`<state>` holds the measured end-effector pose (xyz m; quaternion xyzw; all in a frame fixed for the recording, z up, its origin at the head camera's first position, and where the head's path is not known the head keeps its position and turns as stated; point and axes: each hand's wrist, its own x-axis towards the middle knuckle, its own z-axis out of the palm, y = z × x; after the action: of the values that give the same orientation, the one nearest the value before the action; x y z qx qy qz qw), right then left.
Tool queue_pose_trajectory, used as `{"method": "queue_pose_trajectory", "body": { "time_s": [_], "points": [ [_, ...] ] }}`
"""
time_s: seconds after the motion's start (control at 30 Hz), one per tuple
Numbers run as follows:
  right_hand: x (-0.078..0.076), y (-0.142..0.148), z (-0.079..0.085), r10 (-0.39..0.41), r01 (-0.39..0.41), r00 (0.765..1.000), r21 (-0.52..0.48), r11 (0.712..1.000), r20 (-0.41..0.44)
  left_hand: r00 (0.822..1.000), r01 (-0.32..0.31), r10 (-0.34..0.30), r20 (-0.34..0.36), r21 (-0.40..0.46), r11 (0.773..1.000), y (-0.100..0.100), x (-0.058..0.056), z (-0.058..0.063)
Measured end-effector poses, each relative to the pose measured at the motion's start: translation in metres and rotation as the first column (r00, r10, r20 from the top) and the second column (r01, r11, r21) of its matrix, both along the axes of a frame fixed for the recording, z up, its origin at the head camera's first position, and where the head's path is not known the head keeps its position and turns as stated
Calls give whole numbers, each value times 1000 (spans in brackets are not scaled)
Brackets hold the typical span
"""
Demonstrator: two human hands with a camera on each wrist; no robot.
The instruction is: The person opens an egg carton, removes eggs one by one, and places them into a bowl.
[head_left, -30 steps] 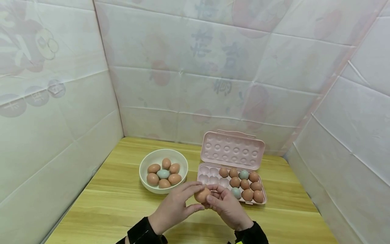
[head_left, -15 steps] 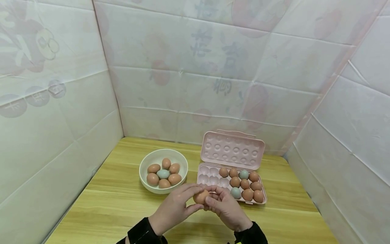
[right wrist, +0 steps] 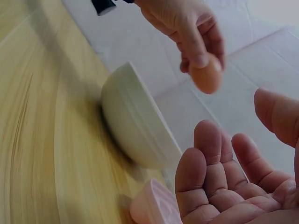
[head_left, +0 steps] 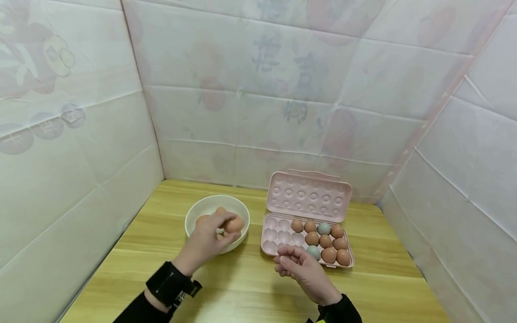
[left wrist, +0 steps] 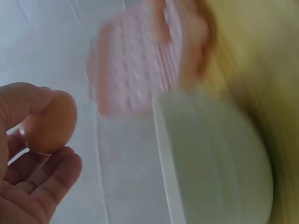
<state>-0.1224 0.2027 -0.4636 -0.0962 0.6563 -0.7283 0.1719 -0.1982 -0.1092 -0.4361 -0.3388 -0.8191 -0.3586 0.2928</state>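
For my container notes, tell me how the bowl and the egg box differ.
The bowl is round; the egg box is rectangular. The bowl is cream; the egg box is pink. The bowl shows no lid; the egg box has its lid open. Both hold eggs.

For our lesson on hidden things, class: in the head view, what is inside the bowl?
The bowl holds brown eggs, seen around the left hand. That hand and its pinched egg cover much of the inside, so the full count is hidden.
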Motion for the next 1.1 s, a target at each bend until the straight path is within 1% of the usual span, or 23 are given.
{"method": "queue_pose_trajectory", "body": {
  "time_s": [0.03, 0.07, 0.1, 0.13, 0.2, 0.23, 0.27, 0.33, 0.4, 0.5, 0.6, 0.67, 0.7, 0.77, 0.83, 0.87, 0.9, 0.93, 0.97, 1.0, 1.03, 1.1],
  "points": [
    [0, 1, 0, -2, 2, 1000, 4, 1000, -3, 998, -22, 22, 60, -11, 1000, -7, -7, 1],
    [0, 3, -1, -2, 2, 1000, 5, 1000, -5, 989, -30, 33, 146, -20, 999, -13, -14, 3],
    [0, 4, -1, -1, 1, 1000, 5, 1000, -8, 971, -49, 57, 232, -39, 998, -19, -21, 4],
    [0, 5, -1, 0, 0, 1000, 8, 1000, -10, 946, -73, 93, 311, -75, 995, -25, -27, 5],
    [-1, 7, -1, -4, 4, 1000, 13, 1000, -11, 893, -112, 172, 417, -164, 980, -36, -41, 8],
    [-1, 7, -1, -8, 8, 1000, 18, 1000, -11, 869, -128, 213, 447, -213, 969, -40, -48, 9],
    [-2, 8, -1, -14, 14, 1000, 23, 1000, -7, 854, -136, 244, 459, -256, 957, -44, -54, 10],
    [-2, 9, -1, -25, 25, 1000, 35, 999, -1, 849, -154, 296, 438, -331, 931, -51, -66, 10],
    [-3, 10, -1, -30, 30, 1000, 43, 999, 6, 853, -161, 320, 413, -375, 913, -55, -76, 9],
    [-3, 11, -2, -31, 30, 999, 48, 998, 14, 869, -156, 333, 365, -437, 886, -56, -87, 6],
    [-2, 12, -4, -37, 36, 999, 49, 998, 22, 890, -140, 326, 317, -491, 860, -54, -96, 2],
    [-2, 12, -4, -43, 42, 999, 48, 998, 27, 903, -122, 311, 296, -517, 847, -51, -101, -2],
    [-2, 12, -4, -46, 44, 999, 49, 998, 29, 904, -114, 306, 298, -523, 845, -49, -104, -3],
    [-1, 11, -5, -46, 44, 998, 49, 998, 31, 900, -92, 297, 320, -527, 845, -46, -108, -6],
    [-1, 11, -6, -43, 41, 999, 51, 998, 34, 887, -75, 298, 354, -526, 847, -43, -110, -8],
    [0, 12, -6, -42, 40, 999, 51, 998, 35, 877, -67, 300, 376, -523, 850, -42, -111, -9],
    [0, 12, -6, -41, 39, 999, 52, 998, 36, 846, -47, 292, 447, -484, 874, -41, -111, -10],
    [0, 12, -7, -41, 39, 998, 52, 998, 37, 838, -41, 291, 462, -479, 877, -40, -111, -11],
    [0, 12, -7, -45, 43, 998, 53, 998, 37, 834, -37, 290, 469, -477, 878, -39, -111, -12],
    [0, 12, -7, -48, 46, 998, 55, 997, 39, 826, -33, 288, 485, -468, 883, -38, -112, -12],
    [0, 13, -7, -53, 51, 998, 58, 997, 37, 826, -29, 284, 488, -465, 885, -37, -112, -12],
    [0, 13, -8, -63, 61, 997, 61, 996, 36, 818, -13, 267, 510, -447, 894, -34, -113, -13]
  ]
}}
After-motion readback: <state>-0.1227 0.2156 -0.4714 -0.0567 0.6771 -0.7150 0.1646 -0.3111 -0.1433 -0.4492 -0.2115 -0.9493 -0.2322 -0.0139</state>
